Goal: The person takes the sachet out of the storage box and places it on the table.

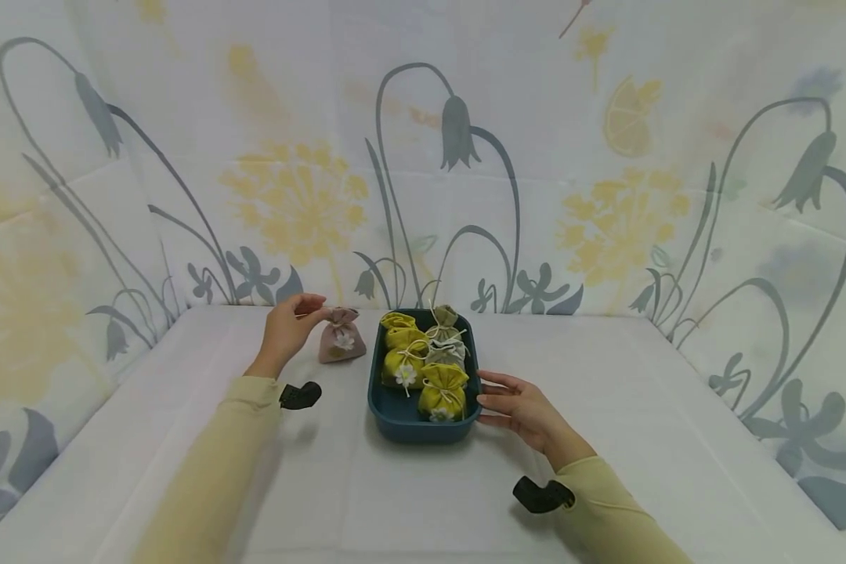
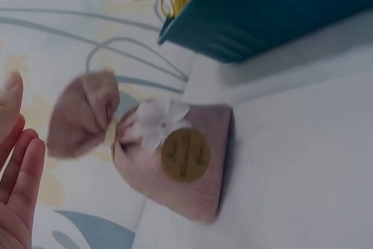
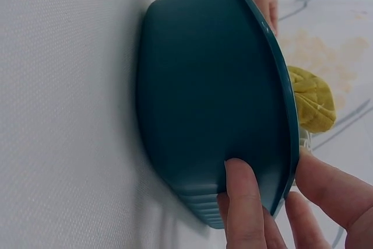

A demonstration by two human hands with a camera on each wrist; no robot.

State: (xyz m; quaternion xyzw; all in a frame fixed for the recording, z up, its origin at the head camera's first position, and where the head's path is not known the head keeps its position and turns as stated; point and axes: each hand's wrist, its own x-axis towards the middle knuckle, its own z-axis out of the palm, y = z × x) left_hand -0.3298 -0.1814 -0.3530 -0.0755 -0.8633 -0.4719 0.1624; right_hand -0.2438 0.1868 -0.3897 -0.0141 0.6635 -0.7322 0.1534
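Observation:
A pink drawstring pouch (image 2: 175, 167) with a white flower and a round brown label stands upright on the table. My left hand (image 1: 287, 330) is beside its gathered top; in the left wrist view a gap separates the fingers (image 2: 26, 185) from the cloth. To the right sits a dark teal plastic bin (image 1: 423, 432). My right hand (image 1: 525, 413) touches its right side, with fingertips (image 3: 240, 176) on the outer wall and at the rim. Inside are several yellow pouches (image 1: 442, 392), an olive pouch (image 1: 446, 319) and a pale grey pouch (image 1: 447, 352).
A white cloth covers the table (image 1: 310, 486). Behind it hangs a curtain (image 1: 423, 196) printed with grey and yellow flowers. Black wrist pieces (image 1: 543, 495) stick out by both sleeves.

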